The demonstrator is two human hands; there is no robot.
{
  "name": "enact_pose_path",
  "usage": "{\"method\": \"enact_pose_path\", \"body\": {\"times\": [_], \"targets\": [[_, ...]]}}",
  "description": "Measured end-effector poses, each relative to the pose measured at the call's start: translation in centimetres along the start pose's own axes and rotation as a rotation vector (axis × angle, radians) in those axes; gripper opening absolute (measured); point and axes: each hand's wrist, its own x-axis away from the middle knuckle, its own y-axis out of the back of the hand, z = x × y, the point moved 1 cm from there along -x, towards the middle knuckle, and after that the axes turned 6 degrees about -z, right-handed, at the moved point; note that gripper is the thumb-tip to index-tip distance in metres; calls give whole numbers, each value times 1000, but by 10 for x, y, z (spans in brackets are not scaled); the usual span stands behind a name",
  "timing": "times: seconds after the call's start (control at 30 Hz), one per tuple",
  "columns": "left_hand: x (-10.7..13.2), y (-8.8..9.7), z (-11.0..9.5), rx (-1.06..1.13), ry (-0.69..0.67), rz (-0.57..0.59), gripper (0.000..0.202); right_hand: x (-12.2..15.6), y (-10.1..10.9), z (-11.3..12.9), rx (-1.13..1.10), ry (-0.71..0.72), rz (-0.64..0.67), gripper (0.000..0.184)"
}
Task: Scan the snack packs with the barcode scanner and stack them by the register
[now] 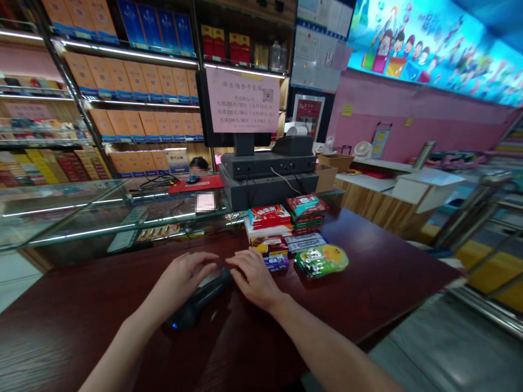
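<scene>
A dark handheld barcode scanner with a small blue light lies on the brown tabletop between my forearms. My left hand is over its upper side, fingers loosely stretched and thumb apart, holding nothing visible. Near the scanner's far end is my right hand, fingers spread, also without anything visible in it. Beside its fingertips lies a purple packet, partly covered by the hand. Behind that are a brown-and-yellow packet and a blue packet. A green wipes-like pack lies to the right.
Stacked red snack packs and green-red packs stand before a black cash register with a paper sign. A glass display counter runs along the left. Behind it, part of a person's head shows.
</scene>
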Motion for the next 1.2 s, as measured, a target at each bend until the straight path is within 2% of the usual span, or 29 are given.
{"method": "enact_pose_path", "body": {"times": [0.2,0.33,0.43,0.63,0.77,0.97,1.1,1.2], "targets": [[9,-5,7,29,69,-2,39,1,-2,5,-39,21,70,28],[15,-6,10,-35,35,16,35,-1,-2,4,-25,56,69,27],[15,-10,9,-101,-3,29,32,-6,5,-3,19,60,19,28],[6,-19,-5,-167,-35,116,29,-19,30,-32,155,-116,-80,28],[-8,-19,-19,-204,-54,197,31,-27,49,-56,263,-159,-95,31],[-43,-28,-29,-211,-91,199,42,-39,73,-90,439,-224,-166,41],[-75,-43,-36,-158,-121,181,57,-42,75,-103,545,-251,-202,47],[-98,-55,-45,-190,-138,151,68,-38,70,-108,621,-263,-171,51]]}}
